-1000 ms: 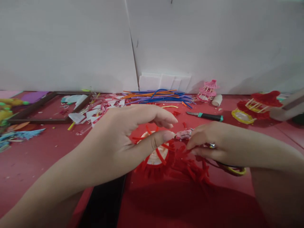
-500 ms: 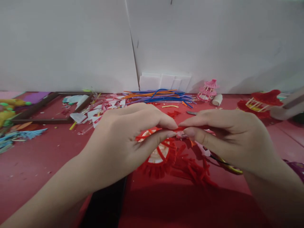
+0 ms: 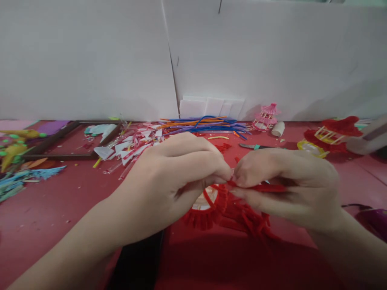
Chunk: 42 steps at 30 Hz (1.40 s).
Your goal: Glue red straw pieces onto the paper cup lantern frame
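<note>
Mid-frame, the left hand [image 3: 178, 181] and right hand [image 3: 298, 173] pinched closed on a red strip [image 3: 270, 188], maybe bending it; next needed steady holding.

No lettering, label, brand, number or sign could be read anywhere, whether on the white sheets [image 3: 211, 107], the knife [image 3: 257, 147] or the red-and-white scraps [image 3: 128, 148] on the surface [image 3: 45, 225]

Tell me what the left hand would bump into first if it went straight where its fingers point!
Probably the right hand's fingertips: the left hand points right at them, and the red strip is there too. Depth is hard to judge.
</note>
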Each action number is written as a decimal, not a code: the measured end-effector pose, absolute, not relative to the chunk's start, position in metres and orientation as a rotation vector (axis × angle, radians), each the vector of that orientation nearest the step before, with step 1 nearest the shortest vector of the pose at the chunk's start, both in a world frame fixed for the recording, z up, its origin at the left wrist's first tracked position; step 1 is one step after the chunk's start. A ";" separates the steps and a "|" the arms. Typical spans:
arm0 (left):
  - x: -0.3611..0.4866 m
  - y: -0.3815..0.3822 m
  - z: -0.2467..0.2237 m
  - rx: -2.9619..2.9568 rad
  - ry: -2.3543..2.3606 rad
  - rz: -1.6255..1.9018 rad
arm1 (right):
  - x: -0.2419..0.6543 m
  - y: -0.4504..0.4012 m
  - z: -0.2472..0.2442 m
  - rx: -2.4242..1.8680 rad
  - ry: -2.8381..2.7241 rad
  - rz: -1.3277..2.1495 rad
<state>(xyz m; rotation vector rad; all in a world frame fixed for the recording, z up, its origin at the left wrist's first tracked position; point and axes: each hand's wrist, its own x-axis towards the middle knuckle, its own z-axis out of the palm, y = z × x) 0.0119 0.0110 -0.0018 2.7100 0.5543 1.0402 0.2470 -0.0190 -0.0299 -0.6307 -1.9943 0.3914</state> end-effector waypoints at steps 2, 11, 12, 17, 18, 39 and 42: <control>0.008 0.014 0.000 2.781 0.542 1.029 | 0.249 -0.016 -0.031 -0.561 -2.048 0.382; 0.001 0.023 0.001 2.935 0.622 1.012 | 0.268 -0.011 -0.021 -0.581 -2.408 0.216; 0.000 0.024 0.001 2.931 0.631 0.986 | 0.269 -0.011 -0.021 -0.595 -2.411 0.198; -0.003 0.030 0.005 2.955 0.606 0.867 | 0.266 -0.013 -0.025 -0.640 -2.247 0.279; -0.004 0.031 0.005 2.955 0.588 0.856 | 0.265 -0.013 -0.026 -0.633 -2.241 0.282; -0.017 0.034 0.005 2.866 0.864 0.639 | 0.252 -0.044 -0.068 -0.613 -2.192 -0.423; -0.018 0.033 0.003 2.859 0.914 0.573 | 0.251 -0.039 -0.084 -0.484 -2.118 -0.433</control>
